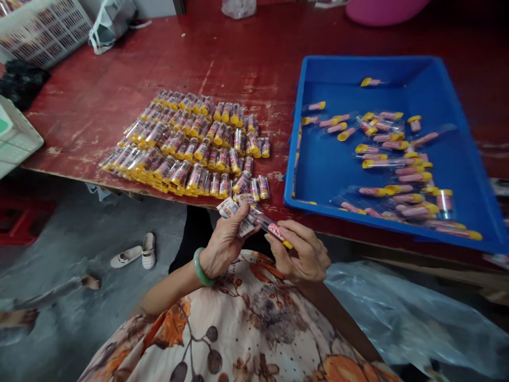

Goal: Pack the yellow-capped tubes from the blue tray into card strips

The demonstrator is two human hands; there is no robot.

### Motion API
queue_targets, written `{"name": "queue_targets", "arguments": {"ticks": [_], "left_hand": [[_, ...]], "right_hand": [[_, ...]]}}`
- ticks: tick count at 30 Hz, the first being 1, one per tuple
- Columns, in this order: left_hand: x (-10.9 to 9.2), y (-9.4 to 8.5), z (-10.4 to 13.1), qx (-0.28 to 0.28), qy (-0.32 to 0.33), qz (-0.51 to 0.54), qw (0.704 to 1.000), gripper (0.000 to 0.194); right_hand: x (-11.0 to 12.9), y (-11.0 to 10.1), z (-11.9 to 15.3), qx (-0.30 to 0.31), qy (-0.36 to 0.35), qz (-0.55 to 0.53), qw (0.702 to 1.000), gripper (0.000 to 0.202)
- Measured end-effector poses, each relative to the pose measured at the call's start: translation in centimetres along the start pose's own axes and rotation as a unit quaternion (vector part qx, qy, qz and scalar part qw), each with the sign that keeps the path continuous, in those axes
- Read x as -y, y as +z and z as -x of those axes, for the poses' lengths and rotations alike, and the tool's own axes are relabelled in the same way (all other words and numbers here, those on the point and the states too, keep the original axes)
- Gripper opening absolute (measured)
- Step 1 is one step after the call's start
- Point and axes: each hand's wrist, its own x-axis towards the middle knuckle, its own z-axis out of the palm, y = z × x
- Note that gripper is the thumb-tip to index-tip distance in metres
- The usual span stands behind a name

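Note:
My left hand (228, 233), with a green bangle on its wrist, is closed on small printed labels (227, 208). My right hand (300, 252) pinches a clear tube (275, 230) with pink contents and a yellow cap at its lower end. The tube's upper end reaches the fingers of my left hand, beside the labels. Stacked rows of labelled tubes (175, 143) with yellow caps lie on the red table (278, 48) beyond my left hand. A blue tray (330, 154) at the right holds many loose tubes of the same kind.
A white crate (47, 32), a plastic bag (111, 24) and a white box (16, 135) stand at the left. The table's front edge lies just beyond my hands. Clear plastic sheeting (413, 313) hangs below at the right. White shoes (148, 251) and a person's foot (91, 281) show on the floor.

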Motion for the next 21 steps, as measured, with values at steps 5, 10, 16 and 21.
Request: {"name": "queue_targets", "arguments": {"ticks": [5, 10, 16, 21], "left_hand": [[-0.1, -0.1, 0.2, 0.011, -0.012, -0.022, 1.0, 0.033], [0.6, -0.4, -0.2, 0.026, 0.096, -0.008, 0.995, 0.039], [0.8, -0.9, -0.4, 0.021, 0.119, -0.033, 0.992, 0.04], [0.8, -1.1, -0.5, 0.032, 0.152, -0.045, 0.987, 0.036]], "right_hand": [[-0.4, 0.4, 0.2, 0.02, -0.059, 0.049, 0.997, 0.039], [-0.1, 0.0, 0.0, 0.048, -0.087, 0.075, 0.992, 0.034], [0.0, -0.1, -0.1, 0.068, -0.063, 0.068, 0.993, 0.037], [-0.1, 0.1, 0.5, 0.069, -0.124, 0.102, 0.985, 0.045]]}}
